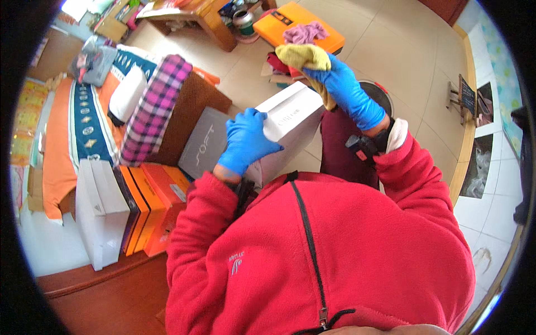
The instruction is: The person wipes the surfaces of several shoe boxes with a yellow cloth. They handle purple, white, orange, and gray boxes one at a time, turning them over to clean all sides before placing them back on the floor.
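Observation:
Both of my hands wear blue rubber gloves. With my left hand [246,140] I grip the near left edge of a white cardboard box [293,115], which stands tilted before me and bears printed writing on its side. My right hand [351,94] is raised past the far right end of that box, with a yellow cloth [305,57] bunched in its fingers. Part of the cloth hangs down beside the box's corner. Whether the cloth touches the box I cannot tell.
Beside my left arm stand a grey box [200,140], a white box [98,209] and several orange boxes [153,205]. A plaid cloth [157,113] drapes over a brown sofa arm [194,104]. On the tiled floor ahead, a pink cloth [305,33] lies on an orange box [276,23].

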### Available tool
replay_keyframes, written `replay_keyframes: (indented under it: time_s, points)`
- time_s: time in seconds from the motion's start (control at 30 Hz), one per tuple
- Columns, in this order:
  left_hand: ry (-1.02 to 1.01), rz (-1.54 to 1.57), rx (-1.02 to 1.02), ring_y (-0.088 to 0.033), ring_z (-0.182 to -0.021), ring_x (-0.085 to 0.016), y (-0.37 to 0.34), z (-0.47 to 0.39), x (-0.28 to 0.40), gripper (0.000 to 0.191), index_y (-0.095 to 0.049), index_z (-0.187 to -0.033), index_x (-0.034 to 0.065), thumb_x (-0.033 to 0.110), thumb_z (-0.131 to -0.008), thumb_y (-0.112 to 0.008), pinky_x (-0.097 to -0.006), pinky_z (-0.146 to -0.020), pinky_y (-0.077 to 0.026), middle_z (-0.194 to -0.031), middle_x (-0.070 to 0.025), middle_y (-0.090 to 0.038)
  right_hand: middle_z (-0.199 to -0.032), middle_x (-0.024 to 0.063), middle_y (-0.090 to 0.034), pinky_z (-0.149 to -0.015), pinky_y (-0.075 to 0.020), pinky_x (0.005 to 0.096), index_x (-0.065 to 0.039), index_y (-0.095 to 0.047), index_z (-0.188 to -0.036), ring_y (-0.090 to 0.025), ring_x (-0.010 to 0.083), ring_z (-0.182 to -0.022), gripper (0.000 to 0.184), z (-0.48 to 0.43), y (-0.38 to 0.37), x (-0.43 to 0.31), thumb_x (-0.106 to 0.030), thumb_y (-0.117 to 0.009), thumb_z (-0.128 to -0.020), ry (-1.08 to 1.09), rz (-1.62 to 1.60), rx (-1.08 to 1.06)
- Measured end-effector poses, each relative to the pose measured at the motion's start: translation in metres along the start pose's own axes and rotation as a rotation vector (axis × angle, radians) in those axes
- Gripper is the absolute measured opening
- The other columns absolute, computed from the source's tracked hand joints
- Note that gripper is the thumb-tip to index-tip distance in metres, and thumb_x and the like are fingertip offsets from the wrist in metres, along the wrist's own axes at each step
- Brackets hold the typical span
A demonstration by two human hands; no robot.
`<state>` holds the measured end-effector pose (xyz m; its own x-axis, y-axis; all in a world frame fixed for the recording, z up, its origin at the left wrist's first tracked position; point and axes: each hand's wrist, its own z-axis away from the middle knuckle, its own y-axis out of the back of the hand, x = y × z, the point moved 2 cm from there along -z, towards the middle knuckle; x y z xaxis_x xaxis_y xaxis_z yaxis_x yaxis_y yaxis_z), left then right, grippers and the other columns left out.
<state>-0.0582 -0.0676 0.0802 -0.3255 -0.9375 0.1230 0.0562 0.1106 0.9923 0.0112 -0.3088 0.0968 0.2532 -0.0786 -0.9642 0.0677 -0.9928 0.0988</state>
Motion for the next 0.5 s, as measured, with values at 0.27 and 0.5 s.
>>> replay_keyframes:
  time_s: [0.27, 0.5]
  points:
    - [0.065, -0.091, -0.333, -0.06, -0.106, -0.036, -0.106, -0.034, -0.022, 0.079, -0.071, -0.113, 0.0119, 0.061, -0.052, -0.084, -0.0543, -0.096, -0.039, -0.116, -0.0116, -0.061, -0.102, 0.0074, -0.073, -0.077, -0.0531, 0.0345, -0.004, -0.068, -0.114, -0.067, 0.0176, -0.087, 0.031, -0.057, -0.081, 0.09, -0.025, -0.069, -0.092, -0.176, -0.171, -0.23]
    - [0.029, 0.176, 0.091, -0.057, -0.119, -0.033, -0.148, -0.059, -0.046, 0.07, -0.058, -0.132, 0.0125, 0.05, -0.076, -0.077, -0.05, -0.096, -0.041, -0.127, -0.0151, -0.059, -0.094, 0.0065, -0.068, -0.076, -0.0509, 0.0331, -0.006, -0.066, -0.114, -0.064, 0.0189, -0.084, 0.032, -0.002, -0.122, 0.22, -0.028, -0.068, -0.092, -0.701, -0.143, -0.109]
